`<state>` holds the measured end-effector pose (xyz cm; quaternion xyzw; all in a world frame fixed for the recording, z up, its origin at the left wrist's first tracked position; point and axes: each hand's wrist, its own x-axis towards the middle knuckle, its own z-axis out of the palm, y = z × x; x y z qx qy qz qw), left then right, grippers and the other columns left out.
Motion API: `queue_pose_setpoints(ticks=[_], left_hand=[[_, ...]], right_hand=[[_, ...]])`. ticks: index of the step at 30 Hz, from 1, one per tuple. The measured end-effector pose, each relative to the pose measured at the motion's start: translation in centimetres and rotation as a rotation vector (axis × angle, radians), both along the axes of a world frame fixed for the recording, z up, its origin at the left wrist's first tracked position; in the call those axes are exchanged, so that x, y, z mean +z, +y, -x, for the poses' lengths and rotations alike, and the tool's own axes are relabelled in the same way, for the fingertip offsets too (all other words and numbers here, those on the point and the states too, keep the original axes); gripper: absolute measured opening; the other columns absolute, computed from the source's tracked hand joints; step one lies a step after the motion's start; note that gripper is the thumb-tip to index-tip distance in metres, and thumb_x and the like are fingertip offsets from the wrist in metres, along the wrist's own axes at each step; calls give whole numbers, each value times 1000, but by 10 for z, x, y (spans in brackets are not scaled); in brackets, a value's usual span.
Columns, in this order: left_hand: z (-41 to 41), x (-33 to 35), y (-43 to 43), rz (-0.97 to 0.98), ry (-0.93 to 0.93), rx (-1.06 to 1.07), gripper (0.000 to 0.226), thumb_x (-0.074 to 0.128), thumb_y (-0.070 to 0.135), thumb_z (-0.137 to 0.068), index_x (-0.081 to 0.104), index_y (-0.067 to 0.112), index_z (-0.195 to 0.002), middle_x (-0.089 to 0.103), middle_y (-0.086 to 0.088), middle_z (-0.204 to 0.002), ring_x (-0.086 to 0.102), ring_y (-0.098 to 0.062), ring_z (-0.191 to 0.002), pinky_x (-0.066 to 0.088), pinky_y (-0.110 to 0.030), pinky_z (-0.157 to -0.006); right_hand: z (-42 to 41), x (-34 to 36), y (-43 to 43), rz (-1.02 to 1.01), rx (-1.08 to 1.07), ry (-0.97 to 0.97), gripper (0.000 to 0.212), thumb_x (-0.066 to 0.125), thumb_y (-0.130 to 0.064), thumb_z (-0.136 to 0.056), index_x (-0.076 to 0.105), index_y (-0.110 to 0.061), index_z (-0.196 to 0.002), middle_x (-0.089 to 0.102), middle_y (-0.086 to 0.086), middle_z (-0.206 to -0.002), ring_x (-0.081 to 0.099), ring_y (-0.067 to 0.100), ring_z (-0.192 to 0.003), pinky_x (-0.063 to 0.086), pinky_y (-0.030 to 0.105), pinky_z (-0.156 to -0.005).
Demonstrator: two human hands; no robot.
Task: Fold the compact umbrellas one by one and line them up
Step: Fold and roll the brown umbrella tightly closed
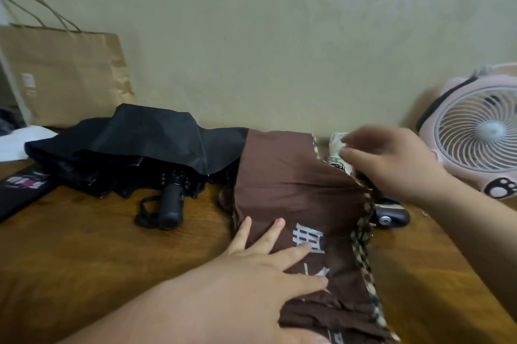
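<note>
A brown umbrella (293,192) with white lettering and a checked border lies loosely spread in the middle of the wooden table (92,254). My left hand (268,262) rests flat on its cloth, fingers apart. My right hand (391,159) hovers blurred over the cloth's right edge, close to a pale patterned umbrella (335,145) near the wall; whether it touches anything I cannot tell. A black handle (391,216) pokes out under that hand. A black umbrella (134,147) lies unfolded at the left, its handle (172,203) and strap pointing toward me.
A brown paper bag (64,75) leans on the wall at the back left. A pink desk fan (481,133) stands at the right. A black printed item (22,189) lies at the table's left edge, with white cloth (19,139) behind it.
</note>
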<state>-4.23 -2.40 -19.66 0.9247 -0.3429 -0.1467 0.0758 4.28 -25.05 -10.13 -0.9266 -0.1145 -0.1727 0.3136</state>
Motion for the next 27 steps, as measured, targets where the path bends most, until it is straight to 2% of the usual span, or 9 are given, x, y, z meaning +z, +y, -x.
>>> queue_pose_setpoints(ticks=[2,4,7,9,13,17,22,25,27], left_hand=[[-3,2,0,-34,13,-21,65,37,75,-96,9,62,-153,-15,26,-167,-40,-18,-147,-27,-62,-115],[-5,5,-2,-85,17,-48,59,40,53,-105,10,59,-155,-17,21,-168,-39,-23,-147,-27,-64,-114],[-7,9,-4,-100,7,-62,58,37,34,-108,14,56,-156,-17,18,-169,-36,-27,-150,-29,-64,-111],[-7,8,-4,-91,12,-69,55,35,37,-108,14,56,-156,-16,18,-169,-35,-27,-150,-28,-64,-111],[-7,5,-3,-68,1,-76,52,34,39,-109,17,54,-156,-13,17,-169,-35,-26,-150,-30,-63,-110],[-8,3,-3,-63,13,-64,53,37,40,-108,18,55,-155,-12,19,-169,-36,-24,-149,-32,-58,-107],[-4,1,-2,8,23,-32,58,35,69,-100,22,56,-155,-7,20,-170,-34,-21,-149,-32,-60,-111],[0,0,-1,46,8,-7,60,34,74,-97,24,58,-154,-5,23,-169,-36,-18,-149,-28,-61,-115],[2,0,0,80,18,10,62,34,78,-94,26,58,-153,-4,26,-168,-38,-14,-148,-27,-59,-117]], right_hand=[[-45,6,11,-21,-79,143,29,74,-26,-89,67,-22,-116,73,-5,-100,67,6,-86,45,15,-69],[-82,3,21,-166,-99,311,36,73,-18,-90,60,-16,-123,72,5,-99,70,9,-79,48,19,-60],[-120,-6,28,-309,-114,461,5,63,-7,-94,60,-10,-97,67,13,-92,66,25,-77,47,27,-64],[-133,-11,32,-348,-145,495,15,55,-1,-95,56,-8,-81,60,13,-79,61,26,-66,43,34,-64],[-135,-9,35,-383,-167,398,4,61,-4,-92,64,-4,-90,61,14,-79,59,24,-64,49,34,-62],[-129,-3,30,-341,-96,354,10,73,-10,-87,72,-4,-95,63,14,-81,61,27,-71,53,34,-66],[-109,1,24,-57,-39,292,12,74,-3,-83,78,-12,-90,77,13,-84,66,14,-67,45,17,-55],[-94,10,28,-8,-27,204,20,69,0,-85,74,-20,-81,77,14,-84,72,18,-73,52,22,-65],[-75,21,31,-5,-17,67,25,69,-2,-85,72,-26,-81,75,2,-82,71,18,-77,50,24,-68]])
